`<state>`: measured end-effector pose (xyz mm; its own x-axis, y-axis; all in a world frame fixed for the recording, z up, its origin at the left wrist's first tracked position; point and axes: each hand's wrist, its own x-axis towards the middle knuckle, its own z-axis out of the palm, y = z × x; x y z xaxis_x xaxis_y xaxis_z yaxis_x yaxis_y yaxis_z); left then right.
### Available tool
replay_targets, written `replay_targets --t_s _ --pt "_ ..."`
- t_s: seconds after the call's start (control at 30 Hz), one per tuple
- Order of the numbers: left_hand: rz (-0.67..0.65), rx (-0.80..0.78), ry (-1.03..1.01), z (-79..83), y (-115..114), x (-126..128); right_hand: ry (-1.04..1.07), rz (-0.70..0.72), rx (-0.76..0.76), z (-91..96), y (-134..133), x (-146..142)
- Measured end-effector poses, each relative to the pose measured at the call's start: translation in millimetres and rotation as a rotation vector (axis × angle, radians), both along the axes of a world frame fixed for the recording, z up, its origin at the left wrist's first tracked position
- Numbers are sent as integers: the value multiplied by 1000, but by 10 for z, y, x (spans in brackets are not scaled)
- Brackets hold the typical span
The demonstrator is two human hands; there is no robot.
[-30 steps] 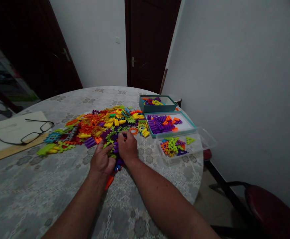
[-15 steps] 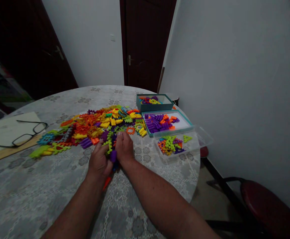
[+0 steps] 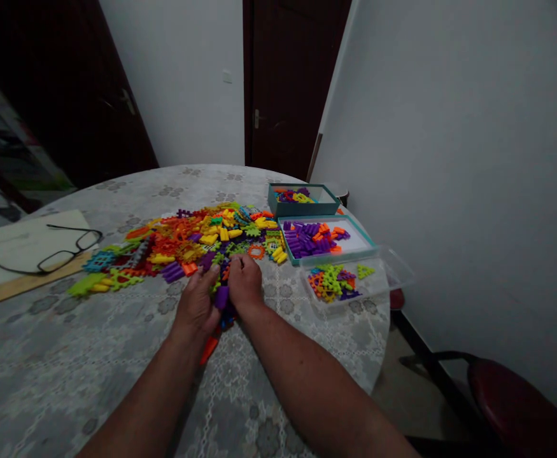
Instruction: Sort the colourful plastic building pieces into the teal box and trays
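Observation:
My left hand [image 3: 195,306] and my right hand [image 3: 244,284] lie side by side on the round table [image 3: 116,356], at the near edge of a big heap of coloured plastic building pieces [image 3: 187,238]. Both hands curl around a small cluster of joined pieces: a purple piece [image 3: 221,298] shows between them and an orange piece [image 3: 210,348] sticks out below my left palm. The left fingers reach forward over green and purple pieces. Most of what the hands hold is hidden.
Two teal boxes [image 3: 302,198] [image 3: 361,236] and a clear tray [image 3: 393,270] with sorted pieces sit at the right of the table. Black glasses [image 3: 49,251] lie on a board [image 3: 6,286] at the left. A dark red chair [image 3: 521,407] stands lower right, doors behind.
Both hands stayed at the heap's near edge; my left fingers have stretched forward a little over the pieces. The view shifted slightly.

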<state>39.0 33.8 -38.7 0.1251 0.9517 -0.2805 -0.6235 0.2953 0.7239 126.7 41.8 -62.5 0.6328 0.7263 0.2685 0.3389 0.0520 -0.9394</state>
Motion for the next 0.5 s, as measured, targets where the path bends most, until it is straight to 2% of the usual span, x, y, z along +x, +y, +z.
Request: replay_targets --t_s 0.33,0.5 --pt "36 66 126 -26 -28 -23 184 -29 11 111 -74 -29" --pt "89 48 123 -56 -27 -22 55 0 128 150 -167 -123"
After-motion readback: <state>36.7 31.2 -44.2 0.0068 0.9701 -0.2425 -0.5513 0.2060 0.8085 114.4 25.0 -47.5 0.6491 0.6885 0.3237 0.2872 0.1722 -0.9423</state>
